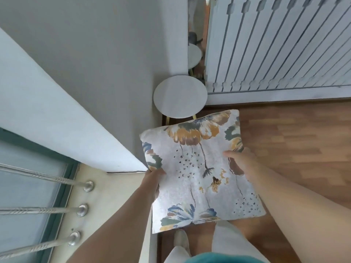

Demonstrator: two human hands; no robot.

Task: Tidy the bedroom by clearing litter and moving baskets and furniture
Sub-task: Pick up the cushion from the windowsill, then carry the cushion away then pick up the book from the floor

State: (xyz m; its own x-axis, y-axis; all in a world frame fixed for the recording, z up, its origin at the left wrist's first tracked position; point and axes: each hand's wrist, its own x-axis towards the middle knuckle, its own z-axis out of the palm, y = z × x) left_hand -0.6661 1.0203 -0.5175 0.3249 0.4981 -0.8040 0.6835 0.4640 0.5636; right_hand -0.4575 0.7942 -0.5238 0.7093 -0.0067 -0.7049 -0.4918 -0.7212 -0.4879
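Observation:
A square cushion (197, 168) with a pale cover and orange, blue and green flower prints hangs in the air in front of me, above the wooden floor. My left hand (153, 177) grips its left edge. My right hand (241, 160) grips its right edge, thumb lying on the top face. Just beyond the cushion's far edge stands a small round white stool (180, 96) with thin gold legs, close to the wall corner.
A grey wall (95, 54) and a white sill (47, 111) fill the left. A window with metal bars (38, 209) is at lower left. A white slatted panel (275, 44) stands at the back right. Wooden floor (294, 139) lies to the right. My legs are below.

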